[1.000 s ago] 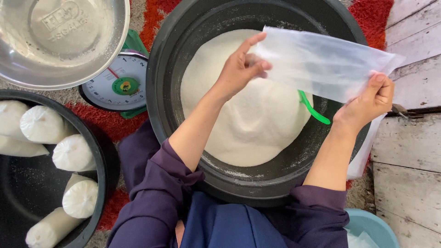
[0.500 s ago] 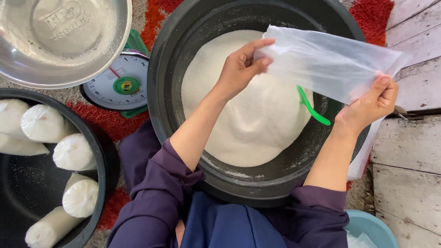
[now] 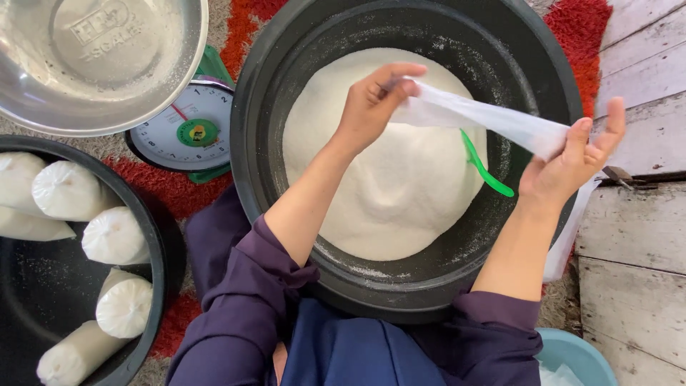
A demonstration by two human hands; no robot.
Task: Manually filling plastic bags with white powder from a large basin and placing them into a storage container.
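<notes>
Crosswise over the tub [image 3: 286, 179], my left hand [image 3: 371, 100] and right hand [image 3: 572, 161] pinched the bag [image 3: 486, 118], stretched left to right.

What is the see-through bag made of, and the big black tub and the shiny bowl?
The bag, held by the left hand and right hand, looks like thin clear plastic: floppy and translucent. The black tub seems matte plastic, dusted with white grains. The shiny bowl looks like polished metal, since it mirrors light.

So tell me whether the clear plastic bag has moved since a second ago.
Yes. The plastic bag, held by the left hand and right hand, now looks narrower and sits lower against the black tub's rim.
</notes>
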